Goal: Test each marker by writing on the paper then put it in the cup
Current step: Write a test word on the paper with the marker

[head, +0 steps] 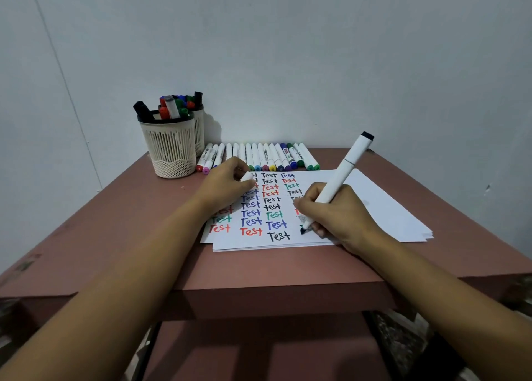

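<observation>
Your right hand grips the white marker, its dark tip touching the paper near the tabletop's front edge. Your left hand, resting on the paper, pinches a small white cap. The cup stands at the far left corner

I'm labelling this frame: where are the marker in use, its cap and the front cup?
marker in use [343, 173], head view, white barrel
cap [247, 176], head view, its exposed white end
front cup [172, 147], head view, ribbed wall
</observation>
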Motion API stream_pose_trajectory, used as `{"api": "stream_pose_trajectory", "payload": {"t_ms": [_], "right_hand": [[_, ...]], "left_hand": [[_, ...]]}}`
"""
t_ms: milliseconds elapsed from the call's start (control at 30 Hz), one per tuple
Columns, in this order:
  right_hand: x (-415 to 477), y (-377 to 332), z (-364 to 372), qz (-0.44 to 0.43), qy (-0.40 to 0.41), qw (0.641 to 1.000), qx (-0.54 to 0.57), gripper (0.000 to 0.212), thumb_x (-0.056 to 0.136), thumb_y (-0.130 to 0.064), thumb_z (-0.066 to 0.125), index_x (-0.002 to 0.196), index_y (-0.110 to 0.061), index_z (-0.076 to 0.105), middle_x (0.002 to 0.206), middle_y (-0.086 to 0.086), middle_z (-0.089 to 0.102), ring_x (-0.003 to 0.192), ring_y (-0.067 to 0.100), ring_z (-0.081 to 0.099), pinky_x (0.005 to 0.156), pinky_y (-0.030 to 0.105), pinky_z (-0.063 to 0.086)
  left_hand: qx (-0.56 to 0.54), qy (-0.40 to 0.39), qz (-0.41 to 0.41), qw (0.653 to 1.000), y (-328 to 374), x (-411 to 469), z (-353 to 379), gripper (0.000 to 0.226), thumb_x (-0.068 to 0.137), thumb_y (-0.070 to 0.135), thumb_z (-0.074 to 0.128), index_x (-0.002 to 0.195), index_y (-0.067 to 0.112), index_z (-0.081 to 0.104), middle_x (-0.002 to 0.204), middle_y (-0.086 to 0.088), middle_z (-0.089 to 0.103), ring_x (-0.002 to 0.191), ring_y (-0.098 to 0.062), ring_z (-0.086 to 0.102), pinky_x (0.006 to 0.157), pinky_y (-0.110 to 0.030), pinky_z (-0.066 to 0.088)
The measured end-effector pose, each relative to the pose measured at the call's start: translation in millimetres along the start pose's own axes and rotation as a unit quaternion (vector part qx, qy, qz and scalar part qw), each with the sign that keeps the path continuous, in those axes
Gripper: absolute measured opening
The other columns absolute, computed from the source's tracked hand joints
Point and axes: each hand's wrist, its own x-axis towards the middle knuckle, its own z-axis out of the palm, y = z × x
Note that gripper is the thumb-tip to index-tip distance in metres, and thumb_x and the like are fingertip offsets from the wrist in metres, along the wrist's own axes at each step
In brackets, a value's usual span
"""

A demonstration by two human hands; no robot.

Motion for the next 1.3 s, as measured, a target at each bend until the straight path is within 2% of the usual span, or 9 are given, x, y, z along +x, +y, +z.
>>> {"api": "stream_pose_trajectory", "payload": {"t_ms": [100, 233, 467, 633, 700, 867, 1000, 1133, 1300], "right_hand": [[-0.6, 0.5, 0.5, 0.0, 0.004, 1.0, -0.01, 0.031, 0.082, -0.001, 0.062, 0.056, -0.01, 0.049, 0.044, 0.002, 0.047, 0.033, 0.009, 0.039, 0.035, 0.013, 0.029], [1.1, 2.5, 0.9, -0.014, 0.025, 0.999, -0.037, 0.03, 0.08, 0.001, 0.059, 0.055, -0.012, 0.048, 0.043, -0.003, 0.047, 0.034, 0.003, 0.039, 0.037, 0.013, 0.032], [1.0, 2.2, 0.1, -0.003, 0.015, 1.0, -0.01, 0.03, 0.081, -0.001, 0.061, 0.056, -0.01, 0.049, 0.05, 0.011, 0.046, 0.034, 0.013, 0.035, 0.036, 0.015, 0.028], [-1.8, 0.9, 0.8, 0.004, -0.005, 1.0, -0.023, 0.034, 0.082, 0.0, 0.06, 0.053, -0.011, 0.047, 0.038, 0.0, 0.045, 0.031, 0.01, 0.039, 0.035, 0.013, 0.028], [-2.4, -0.3, 0.9, 0.01, 0.0, 1.0, -0.021, 0.033, 0.082, 0.0, 0.06, 0.054, -0.011, 0.047, 0.04, 0.002, 0.046, 0.03, 0.01, 0.039, 0.034, 0.013, 0.028], [1.3, 1.5, -2.5, 0.003, 0.061, 0.998, -0.002, 0.027, 0.08, -0.001, 0.06, 0.057, -0.009, 0.049, 0.058, 0.018, 0.048, 0.034, 0.014, 0.037, 0.035, 0.014, 0.03], [-1.8, 0.2, -0.5, 0.003, 0.034, 0.999, -0.035, 0.026, 0.08, 0.0, 0.06, 0.057, -0.008, 0.049, 0.059, 0.018, 0.049, 0.032, 0.011, 0.038, 0.033, 0.013, 0.029], [-3.3, -1.7, -0.6, -0.012, 0.046, 0.998, -0.038, 0.026, 0.08, 0.002, 0.059, 0.058, -0.006, 0.049, 0.056, 0.015, 0.049, 0.029, 0.004, 0.039, 0.032, 0.012, 0.032], [-2.5, -0.4, -1.6, 0.007, 0.031, 0.999, -0.041, 0.027, 0.08, -0.001, 0.06, 0.057, -0.01, 0.048, 0.056, 0.016, 0.048, 0.031, 0.01, 0.037, 0.035, 0.012, 0.028]], "left_hand": [[0.004, -0.002, -0.002, 1.0, 0.0, 0.1, 0.2, 0.021, 0.086, 0.024, 0.065, 0.102, 0.019, 0.052, 0.101, 0.0, 0.059, 0.093, -0.013, 0.055, 0.076, -0.022, 0.039], [0.016, -0.002, -0.002, 1.0, -0.4, 0.6, 0.1, 0.029, 0.086, 0.024, 0.065, 0.111, 0.013, 0.056, 0.101, 0.002, 0.057, 0.094, -0.011, 0.053, 0.077, -0.021, 0.038], [0.022, -0.003, -0.004, 1.0, -3.7, 3.8, 1.8, 0.032, 0.086, 0.025, 0.066, 0.113, 0.012, 0.057, 0.104, 0.001, 0.059, 0.096, -0.012, 0.055, 0.078, -0.022, 0.039], [0.019, -0.007, -0.004, 1.0, -2.2, 3.0, 1.5, 0.031, 0.086, 0.025, 0.066, 0.112, 0.012, 0.057, 0.104, 0.001, 0.059, 0.096, -0.012, 0.055, 0.08, -0.022, 0.041], [0.022, -0.007, -0.007, 1.0, -1.9, 2.5, 1.5, 0.031, 0.086, 0.025, 0.066, 0.112, 0.012, 0.057, 0.104, 0.001, 0.059, 0.095, -0.011, 0.055, 0.079, -0.022, 0.041], [0.024, -0.009, -0.003, 1.0, 0.4, 1.3, 0.7, 0.031, 0.086, 0.024, 0.065, 0.113, 0.011, 0.057, 0.103, 0.001, 0.058, 0.093, -0.01, 0.053, 0.076, -0.02, 0.038], [0.032, -0.005, 0.002, 0.999, 2.0, 0.6, 0.3, 0.03, 0.087, 0.024, 0.064, 0.113, 0.011, 0.057, 0.099, 0.004, 0.055, 0.09, -0.008, 0.05, 0.074, -0.019, 0.035], [0.025, -0.007, -0.004, 1.0, -1.1, 1.2, 1.0, 0.03, 0.086, 0.025, 0.066, 0.112, 0.012, 0.057, 0.105, 0.001, 0.06, 0.093, -0.01, 0.054, 0.076, -0.02, 0.038], [0.034, -0.006, -0.002, 0.999, -0.2, 2.1, 1.2, 0.031, 0.086, 0.024, 0.065, 0.113, 0.011, 0.057, 0.102, 0.001, 0.059, 0.092, -0.01, 0.053, 0.077, -0.021, 0.038]]}}
